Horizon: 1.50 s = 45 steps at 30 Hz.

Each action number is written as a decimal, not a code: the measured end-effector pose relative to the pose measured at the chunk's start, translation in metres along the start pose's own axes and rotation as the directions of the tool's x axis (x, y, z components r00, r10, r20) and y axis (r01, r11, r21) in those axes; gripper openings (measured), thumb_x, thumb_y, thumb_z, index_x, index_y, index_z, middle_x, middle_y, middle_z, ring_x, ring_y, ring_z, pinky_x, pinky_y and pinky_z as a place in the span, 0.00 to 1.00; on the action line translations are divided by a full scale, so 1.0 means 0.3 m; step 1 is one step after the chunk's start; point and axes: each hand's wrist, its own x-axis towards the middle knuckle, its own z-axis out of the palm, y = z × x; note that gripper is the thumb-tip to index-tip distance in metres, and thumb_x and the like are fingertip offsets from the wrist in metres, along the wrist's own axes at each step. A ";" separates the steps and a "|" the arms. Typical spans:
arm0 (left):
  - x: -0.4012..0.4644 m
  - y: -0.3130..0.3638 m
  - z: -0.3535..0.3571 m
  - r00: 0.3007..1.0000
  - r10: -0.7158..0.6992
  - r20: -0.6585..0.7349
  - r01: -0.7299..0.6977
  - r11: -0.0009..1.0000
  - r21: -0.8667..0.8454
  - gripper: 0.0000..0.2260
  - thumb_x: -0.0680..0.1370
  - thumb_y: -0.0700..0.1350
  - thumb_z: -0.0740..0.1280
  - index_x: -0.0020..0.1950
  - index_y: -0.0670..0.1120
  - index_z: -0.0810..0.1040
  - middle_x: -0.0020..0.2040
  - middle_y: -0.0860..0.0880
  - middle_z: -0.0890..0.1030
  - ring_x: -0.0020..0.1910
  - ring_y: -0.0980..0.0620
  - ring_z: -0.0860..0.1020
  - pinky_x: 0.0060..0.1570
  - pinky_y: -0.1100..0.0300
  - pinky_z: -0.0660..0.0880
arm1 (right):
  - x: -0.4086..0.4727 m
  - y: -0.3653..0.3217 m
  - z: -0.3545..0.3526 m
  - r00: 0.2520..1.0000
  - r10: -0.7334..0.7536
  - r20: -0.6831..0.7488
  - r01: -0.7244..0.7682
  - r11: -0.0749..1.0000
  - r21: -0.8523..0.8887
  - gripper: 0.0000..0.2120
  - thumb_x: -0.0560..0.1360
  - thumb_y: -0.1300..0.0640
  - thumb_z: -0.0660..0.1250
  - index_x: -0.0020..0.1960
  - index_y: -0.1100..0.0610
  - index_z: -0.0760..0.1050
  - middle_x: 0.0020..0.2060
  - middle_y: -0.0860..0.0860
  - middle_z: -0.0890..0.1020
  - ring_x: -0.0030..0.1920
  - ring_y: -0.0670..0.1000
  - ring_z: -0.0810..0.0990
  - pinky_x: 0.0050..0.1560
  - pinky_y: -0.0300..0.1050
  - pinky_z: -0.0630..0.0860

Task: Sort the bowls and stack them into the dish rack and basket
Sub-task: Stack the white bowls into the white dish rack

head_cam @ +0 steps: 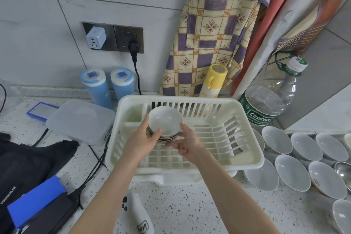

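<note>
Presently both hands hold a small stack of dark-rimmed bowls (164,124) over the white dish rack (245,118): left hand (141,139) curled round its side, right hand (187,141) cradling beneath. Recommend lowering it level onto the slotted floor, freeing the underside fingers last.

White bowls (164,122) with dark-striped sides, cream rack (247,123), purple-and-yellow checked floral cloth (207,30), perhaps an apron.

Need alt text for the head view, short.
Both hands, left hand and right hand, hold a small stack of white dark-rimmed bowls over a cream plastic dish rack; more white bowls sit on the speckled counter to its right.
</note>
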 end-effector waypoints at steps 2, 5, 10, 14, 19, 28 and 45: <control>0.002 0.001 0.001 1.000 -0.001 -0.008 0.001 1.000 0.008 0.35 0.78 0.63 0.63 0.80 0.59 0.50 0.62 0.44 0.80 0.54 0.44 0.81 0.57 0.46 0.77 | 0.004 0.003 0.005 1.000 -0.013 -0.015 0.013 0.999 0.035 0.26 0.80 0.43 0.59 0.65 0.63 0.68 0.43 0.69 0.82 0.20 0.47 0.69 0.16 0.34 0.58; 0.001 0.001 0.002 1.000 -0.004 -0.001 0.004 1.000 -0.002 0.35 0.78 0.62 0.63 0.80 0.59 0.50 0.63 0.43 0.80 0.56 0.42 0.80 0.58 0.45 0.77 | 0.003 0.003 0.007 1.000 -0.008 -0.018 0.009 0.998 0.059 0.26 0.79 0.43 0.60 0.64 0.63 0.69 0.43 0.69 0.82 0.20 0.48 0.70 0.17 0.34 0.58; -0.007 0.013 -0.004 0.999 0.004 -0.037 -0.004 1.000 0.006 0.34 0.76 0.63 0.64 0.79 0.58 0.55 0.69 0.49 0.76 0.61 0.44 0.78 0.58 0.45 0.77 | -0.032 0.009 0.008 1.000 0.012 -0.010 -0.011 0.999 0.052 0.25 0.77 0.41 0.62 0.62 0.60 0.69 0.43 0.65 0.83 0.21 0.48 0.74 0.18 0.35 0.58; -0.022 0.027 -0.003 0.987 0.014 -0.162 0.002 0.995 0.097 0.28 0.76 0.64 0.62 0.74 0.57 0.64 0.51 0.57 0.80 0.47 0.50 0.78 0.38 0.57 0.72 | -0.103 0.010 -0.011 0.998 -0.044 -0.047 0.043 0.999 -0.021 0.21 0.77 0.42 0.63 0.62 0.56 0.67 0.45 0.60 0.84 0.23 0.47 0.76 0.20 0.36 0.59; -0.068 0.082 -0.015 0.943 0.068 -0.327 0.021 0.965 0.262 0.23 0.80 0.59 0.58 0.72 0.49 0.66 0.39 0.47 0.82 0.40 0.43 0.80 0.40 0.50 0.77 | -0.232 0.000 -0.126 0.928 -0.359 -0.102 0.348 0.931 -0.114 0.06 0.77 0.52 0.64 0.52 0.50 0.78 0.54 0.49 0.84 0.24 0.43 0.74 0.22 0.34 0.65; -0.309 0.326 0.119 0.844 0.214 -0.492 -0.225 0.974 0.038 0.08 0.81 0.51 0.63 0.57 0.49 0.74 0.30 0.49 0.78 0.31 0.49 0.76 0.31 0.54 0.69 | -0.459 -0.001 -0.484 0.740 -0.651 -0.169 0.642 0.758 -0.116 0.08 0.78 0.59 0.64 0.51 0.54 0.82 0.39 0.49 0.86 0.25 0.42 0.70 0.26 0.31 0.67; -0.570 0.452 0.957 0.869 -0.375 0.323 0.487 0.759 -0.431 0.17 0.80 0.54 0.63 0.46 0.40 0.80 0.30 0.48 0.81 0.22 0.54 0.68 0.23 0.64 0.61 | -0.497 0.242 -1.143 0.852 -0.343 -0.396 0.398 0.915 0.064 0.08 0.77 0.58 0.64 0.48 0.57 0.82 0.35 0.53 0.86 0.22 0.45 0.66 0.22 0.34 0.61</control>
